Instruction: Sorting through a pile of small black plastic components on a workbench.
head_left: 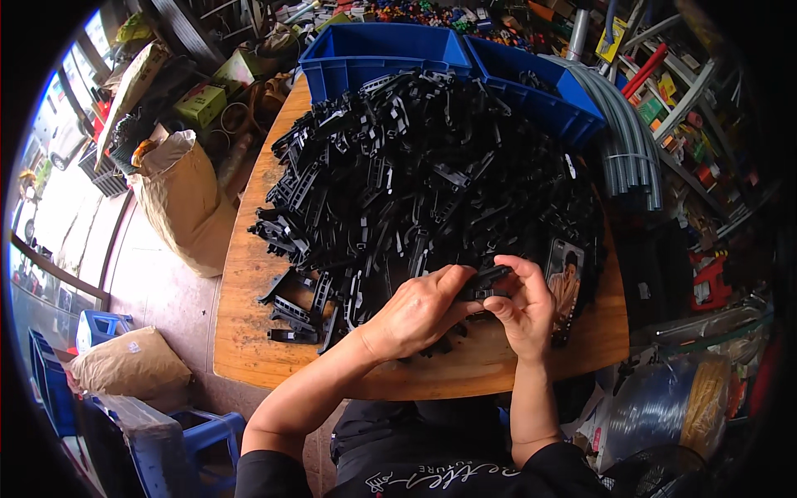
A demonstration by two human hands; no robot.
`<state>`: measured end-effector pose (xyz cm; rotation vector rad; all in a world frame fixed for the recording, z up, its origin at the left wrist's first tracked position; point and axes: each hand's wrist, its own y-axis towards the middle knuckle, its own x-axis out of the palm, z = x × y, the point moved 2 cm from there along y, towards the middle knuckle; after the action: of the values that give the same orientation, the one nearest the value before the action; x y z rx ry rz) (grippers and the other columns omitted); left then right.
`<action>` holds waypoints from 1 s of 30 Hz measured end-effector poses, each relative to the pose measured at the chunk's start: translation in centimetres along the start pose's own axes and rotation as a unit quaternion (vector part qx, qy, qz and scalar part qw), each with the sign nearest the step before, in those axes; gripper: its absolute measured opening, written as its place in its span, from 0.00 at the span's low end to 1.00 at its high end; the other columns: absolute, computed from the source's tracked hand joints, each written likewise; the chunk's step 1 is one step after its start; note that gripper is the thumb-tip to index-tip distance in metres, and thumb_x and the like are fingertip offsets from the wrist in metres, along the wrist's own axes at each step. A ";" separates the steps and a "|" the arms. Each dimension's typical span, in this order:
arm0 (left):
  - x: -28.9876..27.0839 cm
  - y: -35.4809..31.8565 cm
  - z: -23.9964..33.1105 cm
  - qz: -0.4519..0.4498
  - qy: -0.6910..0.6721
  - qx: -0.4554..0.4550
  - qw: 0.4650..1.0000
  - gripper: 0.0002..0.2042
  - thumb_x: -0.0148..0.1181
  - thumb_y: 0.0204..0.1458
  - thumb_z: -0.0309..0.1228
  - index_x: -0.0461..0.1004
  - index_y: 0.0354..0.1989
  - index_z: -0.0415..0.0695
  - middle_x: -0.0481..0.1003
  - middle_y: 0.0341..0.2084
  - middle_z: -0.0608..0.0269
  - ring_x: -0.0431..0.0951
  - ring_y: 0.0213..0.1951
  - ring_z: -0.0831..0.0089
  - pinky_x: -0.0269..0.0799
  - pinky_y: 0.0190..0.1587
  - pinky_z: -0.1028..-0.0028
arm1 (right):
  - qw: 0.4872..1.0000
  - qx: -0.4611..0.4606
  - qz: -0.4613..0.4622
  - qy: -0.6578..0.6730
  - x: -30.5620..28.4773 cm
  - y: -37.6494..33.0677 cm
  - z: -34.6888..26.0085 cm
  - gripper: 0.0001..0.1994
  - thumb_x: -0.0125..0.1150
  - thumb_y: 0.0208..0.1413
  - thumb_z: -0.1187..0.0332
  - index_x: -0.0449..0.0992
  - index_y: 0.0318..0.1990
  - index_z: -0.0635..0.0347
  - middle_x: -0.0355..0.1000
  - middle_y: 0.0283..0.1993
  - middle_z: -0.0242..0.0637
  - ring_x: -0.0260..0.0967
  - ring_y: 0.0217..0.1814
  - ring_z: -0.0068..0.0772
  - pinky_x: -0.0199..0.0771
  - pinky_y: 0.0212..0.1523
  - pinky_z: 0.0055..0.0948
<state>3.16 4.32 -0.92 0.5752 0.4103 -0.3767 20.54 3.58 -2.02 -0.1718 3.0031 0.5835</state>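
Note:
Between my two hands, above the near edge of a wooden table [249,357], is a small black plastic part [488,282]. My left hand [418,311] grips its left side between thumb and fingers. The thumb and fingertips of my right hand [528,309] pinch its right side. What the part is exactly, I cannot make out. A large heap of similar black plastic parts [374,183] covers most of the table, and some ridged, elongated ones lie loose at its left front. Right of my right hand lies a phone-like rectangle with a picture of a person [566,278].
Two blue bins, one at the back [386,50] and one at the back right [540,95], border the heap. A coil of grey hose [635,158] hangs at the right. An open brown sack [187,203] and a blue stool [207,436] stand left of the table.

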 end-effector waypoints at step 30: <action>0.3 -0.7 0.6 0.053 0.061 0.068 0.994 0.15 0.59 0.52 0.32 0.66 0.41 0.32 0.70 0.22 0.52 0.73 0.21 0.57 0.66 0.20 0.65 | 0.997 0.026 -0.001 0.077 0.7 -0.1 -0.6 0.21 0.67 0.50 0.63 0.67 0.47 0.63 0.68 0.35 0.28 0.64 0.34 0.13 0.66 0.35 0.13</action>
<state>3.28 3.32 -0.94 0.7524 0.4716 -0.2688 19.81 3.21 -1.57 -0.2253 3.1619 0.5125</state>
